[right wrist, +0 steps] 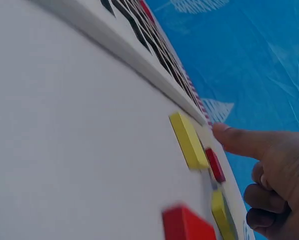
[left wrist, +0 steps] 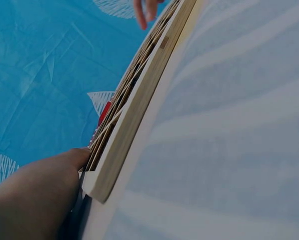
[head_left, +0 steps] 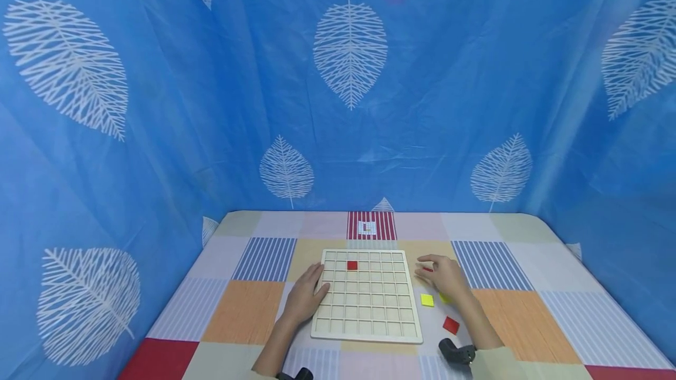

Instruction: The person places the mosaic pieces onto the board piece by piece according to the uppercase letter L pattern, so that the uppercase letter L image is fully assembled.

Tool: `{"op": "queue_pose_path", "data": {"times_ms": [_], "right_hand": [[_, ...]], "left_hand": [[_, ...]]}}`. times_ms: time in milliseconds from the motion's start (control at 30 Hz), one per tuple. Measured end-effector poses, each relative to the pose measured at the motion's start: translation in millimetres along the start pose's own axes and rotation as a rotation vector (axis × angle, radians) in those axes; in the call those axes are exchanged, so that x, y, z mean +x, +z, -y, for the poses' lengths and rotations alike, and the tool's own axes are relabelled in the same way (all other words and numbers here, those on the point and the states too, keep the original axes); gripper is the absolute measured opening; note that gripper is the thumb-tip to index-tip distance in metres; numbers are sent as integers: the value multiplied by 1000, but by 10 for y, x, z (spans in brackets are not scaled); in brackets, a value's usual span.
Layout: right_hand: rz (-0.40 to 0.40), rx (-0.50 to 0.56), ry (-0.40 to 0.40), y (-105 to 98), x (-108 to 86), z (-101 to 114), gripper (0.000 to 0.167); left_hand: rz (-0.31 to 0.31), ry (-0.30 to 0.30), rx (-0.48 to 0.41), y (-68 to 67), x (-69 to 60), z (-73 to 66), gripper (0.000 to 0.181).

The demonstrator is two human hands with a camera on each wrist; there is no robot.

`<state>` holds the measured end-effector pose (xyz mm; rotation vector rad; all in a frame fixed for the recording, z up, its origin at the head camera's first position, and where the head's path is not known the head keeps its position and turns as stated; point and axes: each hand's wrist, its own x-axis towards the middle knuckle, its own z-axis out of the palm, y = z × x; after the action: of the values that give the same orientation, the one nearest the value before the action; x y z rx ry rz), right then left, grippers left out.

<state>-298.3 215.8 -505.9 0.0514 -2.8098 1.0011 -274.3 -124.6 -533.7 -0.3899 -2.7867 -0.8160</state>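
A pale wooden grid board lies on the table with one red square tile in a cell near its far edge. My left hand rests along the board's left side, its fingers fairly straight and the thumb over the rim. To the right of the board, my right hand hovers with thumb and forefinger apart around another red tile. In the right wrist view that red tile lies flat on the cloth, apart from the thumb.
Nearer me, a yellow tile lies beside the board, with a second yellow tile partly under the right wrist and a red tile closer still. Beyond the board is a small printed card. Blue curtain surrounds the table.
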Motion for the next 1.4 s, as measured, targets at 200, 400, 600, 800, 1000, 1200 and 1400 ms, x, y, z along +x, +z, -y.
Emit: {"op": "queue_pose_path", "data": {"times_ms": [200,400,600,800,1000,1200,1400], "right_hand": [[17,-36,54,-94,-81,-136,37],[3,-28,22,-59,-67,-103,34],[27,44,-127,96,10,293,34],[72,60,-250,357,49,684,28],[117,56,-344,582,52,880,28],[154,36,-349,721,49,925,27],[145,17,-344,792,58,904,27]], "left_hand": [[-4,10,-5,-16,-4,2,53],[4,4,-1,-19,-7,1,53],[4,-4,3,-23,-10,-1,53],[9,2,-10,-26,-12,-14,52],[8,-4,3,-15,-16,-25,53],[4,-4,9,-12,-18,-22,54],[5,-13,10,-4,-12,-14,54]]}}
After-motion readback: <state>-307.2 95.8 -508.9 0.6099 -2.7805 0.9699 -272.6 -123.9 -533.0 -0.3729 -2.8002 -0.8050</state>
